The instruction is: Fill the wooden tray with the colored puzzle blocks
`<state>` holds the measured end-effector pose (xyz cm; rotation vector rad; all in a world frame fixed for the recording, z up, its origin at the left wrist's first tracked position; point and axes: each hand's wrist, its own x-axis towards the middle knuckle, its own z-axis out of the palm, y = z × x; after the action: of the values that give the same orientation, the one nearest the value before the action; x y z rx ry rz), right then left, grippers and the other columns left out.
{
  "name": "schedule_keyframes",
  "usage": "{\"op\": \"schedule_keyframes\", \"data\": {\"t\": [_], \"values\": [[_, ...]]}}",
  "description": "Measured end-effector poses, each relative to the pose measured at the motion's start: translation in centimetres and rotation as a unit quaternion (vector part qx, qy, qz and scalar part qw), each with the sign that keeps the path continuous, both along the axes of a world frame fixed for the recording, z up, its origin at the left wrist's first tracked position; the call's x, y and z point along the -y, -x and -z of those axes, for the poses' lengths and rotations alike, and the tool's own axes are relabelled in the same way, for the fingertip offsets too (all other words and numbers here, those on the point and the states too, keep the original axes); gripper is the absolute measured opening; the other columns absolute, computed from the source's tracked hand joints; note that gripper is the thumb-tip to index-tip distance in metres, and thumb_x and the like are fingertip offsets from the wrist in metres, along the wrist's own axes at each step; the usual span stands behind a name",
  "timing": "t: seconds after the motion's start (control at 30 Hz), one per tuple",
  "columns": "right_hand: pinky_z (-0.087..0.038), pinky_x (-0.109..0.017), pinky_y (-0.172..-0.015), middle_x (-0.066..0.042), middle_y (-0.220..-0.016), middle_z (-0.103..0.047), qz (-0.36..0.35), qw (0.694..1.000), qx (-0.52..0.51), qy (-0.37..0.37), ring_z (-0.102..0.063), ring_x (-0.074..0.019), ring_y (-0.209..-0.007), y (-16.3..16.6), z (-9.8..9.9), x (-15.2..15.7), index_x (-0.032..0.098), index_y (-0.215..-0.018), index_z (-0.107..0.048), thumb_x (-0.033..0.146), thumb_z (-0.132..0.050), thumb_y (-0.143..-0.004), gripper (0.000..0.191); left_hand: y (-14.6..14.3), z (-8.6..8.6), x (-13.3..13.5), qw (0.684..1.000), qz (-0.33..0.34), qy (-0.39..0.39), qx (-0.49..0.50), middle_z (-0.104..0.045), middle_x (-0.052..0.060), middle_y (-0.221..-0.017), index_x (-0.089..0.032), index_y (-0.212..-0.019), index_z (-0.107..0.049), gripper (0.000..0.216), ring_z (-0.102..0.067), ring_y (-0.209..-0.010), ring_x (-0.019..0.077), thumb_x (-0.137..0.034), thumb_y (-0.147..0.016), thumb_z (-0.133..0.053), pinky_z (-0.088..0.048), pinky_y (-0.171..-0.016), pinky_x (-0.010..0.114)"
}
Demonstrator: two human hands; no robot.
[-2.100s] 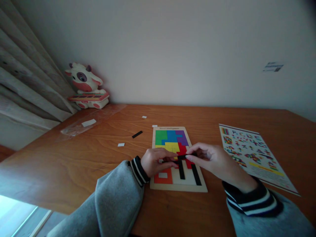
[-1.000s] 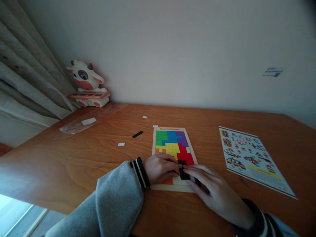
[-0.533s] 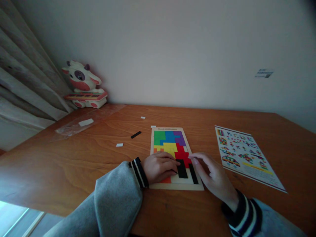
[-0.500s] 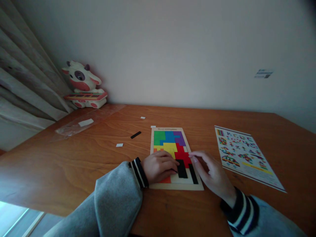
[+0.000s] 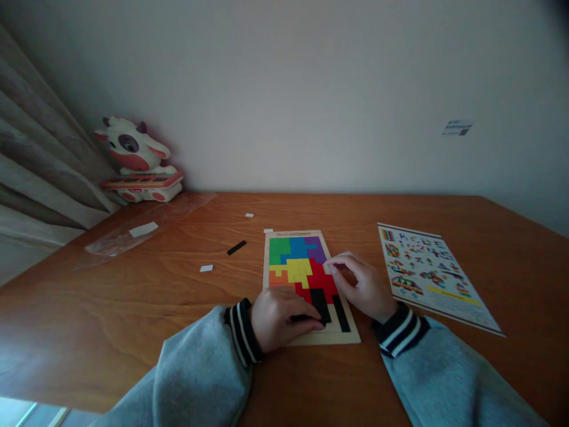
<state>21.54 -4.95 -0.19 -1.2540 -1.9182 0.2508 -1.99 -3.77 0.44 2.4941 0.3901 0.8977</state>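
A wooden puzzle board (image 5: 326, 338) lies in front of me, filled with green, blue, purple, yellow, orange, red and black block pieces. Over its lower left part is my left hand (image 5: 284, 314), with thumb and fingers closed about a dark strip that looks like a black puzzle piece (image 5: 299, 318). This hand hides the board's lower left corner. At the right edge, my right hand (image 5: 362, 284) has thumb and index fingertip pressed together beside the red pieces (image 5: 320, 277); whatever they pinch is too small to make out. Another black piece (image 5: 341, 313) stands upright along the board's right side.
Left of the board lie a loose black strip (image 5: 236, 247) and small white paper bits (image 5: 206, 268). A printed pattern sheet (image 5: 440, 279) is at the right. Clear plastic wrap (image 5: 106, 244) and a cow toy with a keyboard (image 5: 140, 163) are at the back left.
My left hand has shifted down toward the board's near edge, uncovering more orange and yellow pieces. My right hand has moved slightly up along the right edge. The view has turned slightly right.
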Motion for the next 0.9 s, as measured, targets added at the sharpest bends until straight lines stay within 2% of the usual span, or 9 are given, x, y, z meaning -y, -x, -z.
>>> {"op": "schedule_keyframes", "data": {"t": [0.13,0.3,0.43,0.6,0.73,0.9], "values": [[-0.050,-0.036,-0.084,-0.007,-0.096,-0.064,0.006,1.000,-0.007,0.010,-0.061,-0.0203,-0.092,-0.1,0.1,-0.2,0.020,-0.102,-0.063,0.024,-0.050,-0.093,0.016,-0.4,0.3,1.0,0.999,-0.021,-0.037,-0.003,-0.074,0.001,-0.082,-0.018,-0.089,-0.071,0.017,-0.067,-0.071,0.0123,-0.032,-0.091,-0.062,-0.052,-0.069,0.023],[-0.051,-0.037,-0.082,-0.007,-0.097,-0.064,-0.017,1.000,-0.001,-0.002,-0.062,-0.0208,-0.091,-0.2,0.7,-0.5,0.022,-0.103,-0.064,0.023,-0.051,-0.092,0.016,-0.4,0.5,1.1,0.996,0.003,-0.085,-0.040,-0.073,0.003,-0.088,-0.017,-0.092,-0.071,0.022,-0.066,-0.076,0.0114,-0.033,-0.095,-0.056,-0.052,-0.070,0.021],[-0.051,-0.037,-0.083,-0.006,-0.097,-0.063,-0.024,1.000,0.009,-0.004,-0.062,-0.0209,-0.092,-0.3,0.7,-0.5,0.022,-0.105,-0.063,0.020,-0.051,-0.092,0.018,-0.2,0.0,0.6,0.983,0.038,-0.159,-0.080,-0.073,0.004,-0.092,-0.019,-0.097,-0.070,0.023,-0.064,-0.079,0.0146,-0.037,-0.093,-0.058,-0.052,-0.074,0.026],[-0.051,-0.037,-0.083,-0.006,-0.098,-0.063,-0.020,1.000,0.013,0.005,-0.061,-0.0207,-0.093,-0.5,0.6,-0.3,0.022,-0.105,-0.062,0.020,-0.052,-0.092,0.017,0.8,-0.4,-0.4,0.968,0.059,-0.240,-0.052,-0.074,0.004,-0.092,-0.019,-0.103,-0.070,0.025,-0.063,-0.082,0.0166,-0.040,-0.092,-0.059,-0.050,-0.071,0.028],[-0.051,-0.037,-0.084,-0.006,-0.099,-0.063,-0.015,1.000,0.012,0.004,-0.062,-0.0207,-0.093,-0.5,0.6,-0.3,0.022,-0.106,-0.062,0.021,-0.052,-0.093,0.017,1.3,-0.2,-0.8,0.968,0.104,-0.223,-0.045,-0.076,0.003,-0.090,-0.017,-0.098,-0.070,0.023,-0.064,-0.081,0.0167,-0.037,-0.090,-0.061,-0.049,-0.068,0.030],[-0.052,-0.037,-0.084,-0.006,-0.099,-0.063,-0.017,1.000,0.008,0.008,-0.062,-0.0202,-0.092,-0.5,0.8,-0.3,0.023,-0.107,-0.062,0.022,-0.051,-0.093,0.018,1.2,0.0,-0.5,0.971,0.111,-0.198,-0.070,-0.076,0.002,-0.099,-0.020,-0.101,-0.070,0.023,-0.064,-0.087,0.0171,-0.037,-0.091,-0.059,-0.048,-0.072,0.032]]}}
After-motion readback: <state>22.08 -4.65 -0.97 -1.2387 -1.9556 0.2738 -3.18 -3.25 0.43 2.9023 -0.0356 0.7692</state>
